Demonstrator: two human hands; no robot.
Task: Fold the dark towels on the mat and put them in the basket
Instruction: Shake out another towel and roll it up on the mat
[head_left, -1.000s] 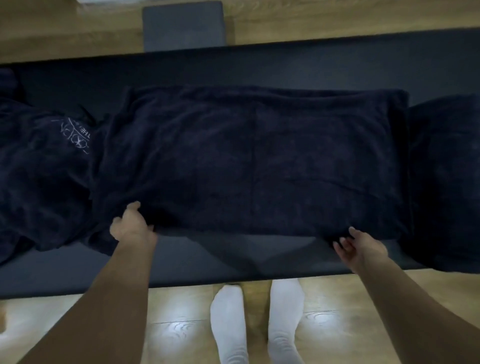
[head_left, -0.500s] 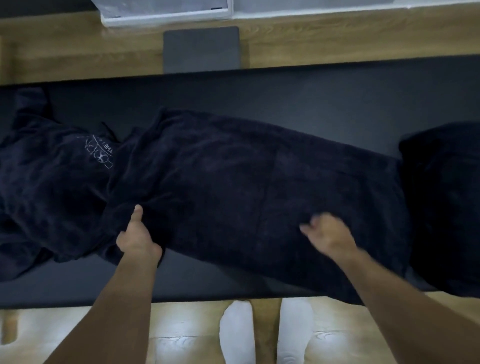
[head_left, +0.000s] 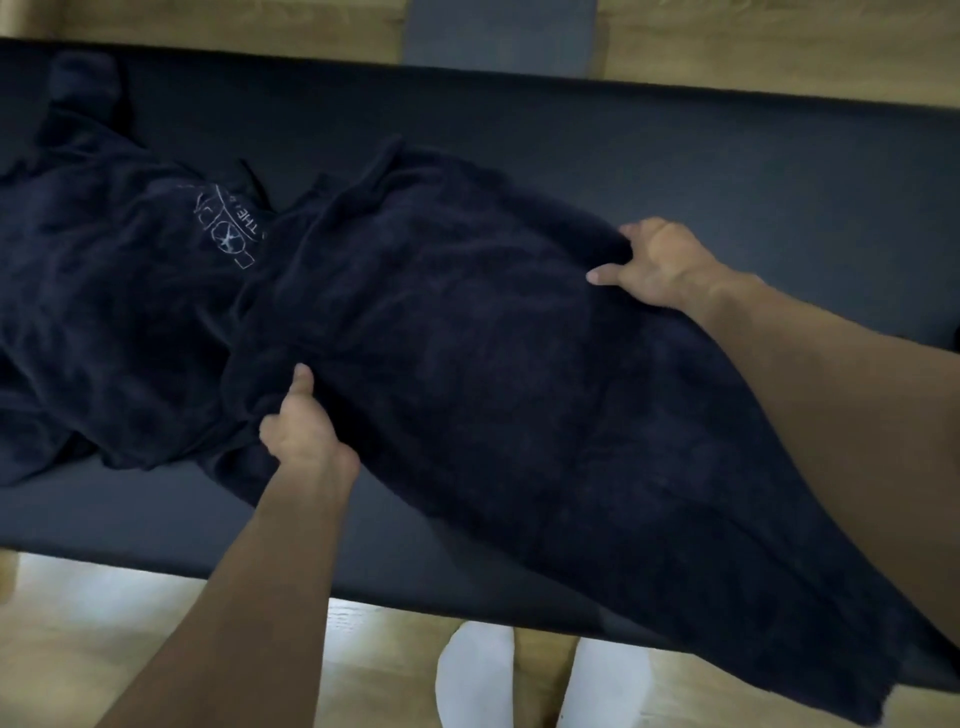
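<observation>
1. Navy towel (head_left: 493, 389) slantwise on mat (head_left: 727, 171), overhanging near edge.
2. Left hand (head_left: 304, 431) pinches its left end; right hand (head_left: 660, 265) grips far edge.
3. Folding underway; next probably needs edges matched.

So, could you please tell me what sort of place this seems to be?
Most likely an indoor room, perhaps in a home. There is a wood-grain floor, a long dark mat with dark towels lying on it, and the person is standing in white socks rather than shoes.
</observation>
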